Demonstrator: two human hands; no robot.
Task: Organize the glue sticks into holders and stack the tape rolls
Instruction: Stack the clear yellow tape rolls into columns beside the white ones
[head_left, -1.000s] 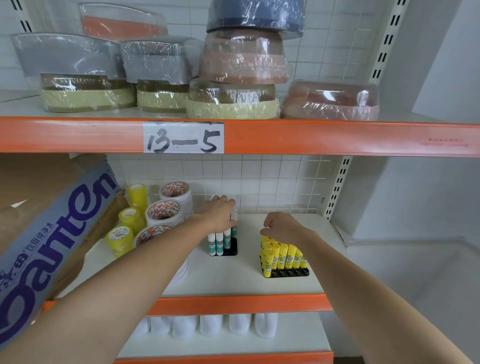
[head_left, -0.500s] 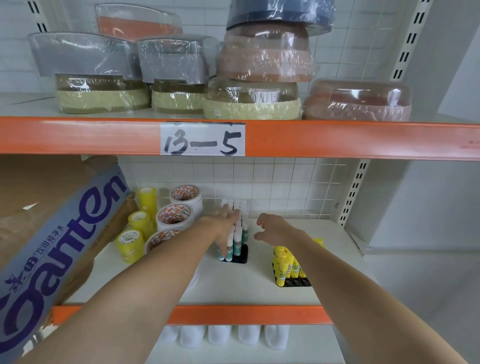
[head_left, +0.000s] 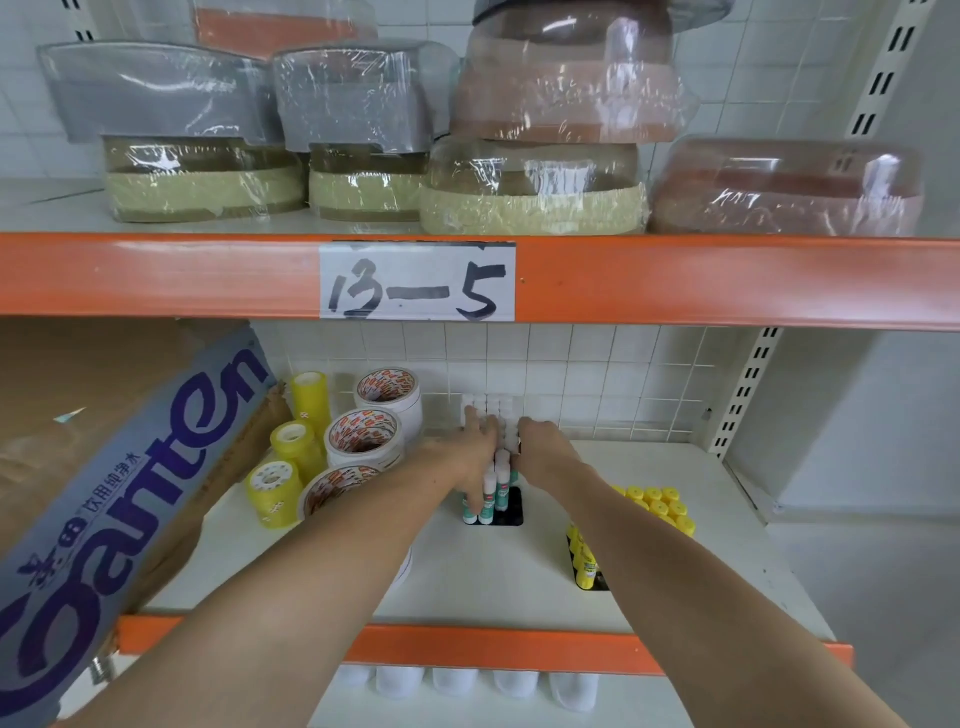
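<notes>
White-capped glue sticks (head_left: 491, 499) with green labels stand bunched in a black holder (head_left: 514, 514) at mid-shelf. My left hand (head_left: 475, 452) grips the bunch from the left, its fingers running down the sticks. My right hand (head_left: 545, 452) clasps the same bunch from the right, fingers curled over the caps. Yellow glue sticks (head_left: 660, 506) fill a second black holder (head_left: 597, 582) to the right, partly hidden by my right forearm. White tape rolls (head_left: 363, 431) with red-printed cores and small yellow tape rolls (head_left: 293, 441) stand to the left.
A large cardboard box (head_left: 104, 493) with purple lettering leans in on the left. The orange beam (head_left: 675, 280) overhead carries wrapped bundles (head_left: 530, 192). A wire grid backs the shelf, and white containers (head_left: 457, 680) sit on the level below.
My right hand left the yellow glue sticks and moved left to the white-capped bunch. My left hand slid lower along the same bunch. The view came closer to the shelf.
</notes>
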